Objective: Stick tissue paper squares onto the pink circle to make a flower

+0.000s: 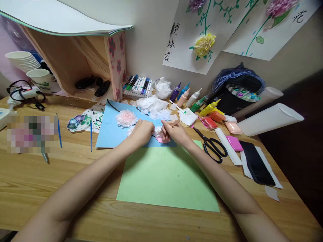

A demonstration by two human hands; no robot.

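My right hand is closed around a slim brown stick, held like a pen; its tip is hidden. My left hand is closed on the blue sheet, with the fingertips turned away, and what they pinch cannot be made out. Between the hands lies a ruffled white tissue flower with a pink patch below it. Left of them, a pale pink tissue flower sits on the blue sheet near a dark painted stem. A green sheet lies under my forearms.
Behind the hands are torn white tissue, a tray of markers and several paint bottles. Black-handled scissors and a phone lie right. Thin brushes and a paint palette lie left.
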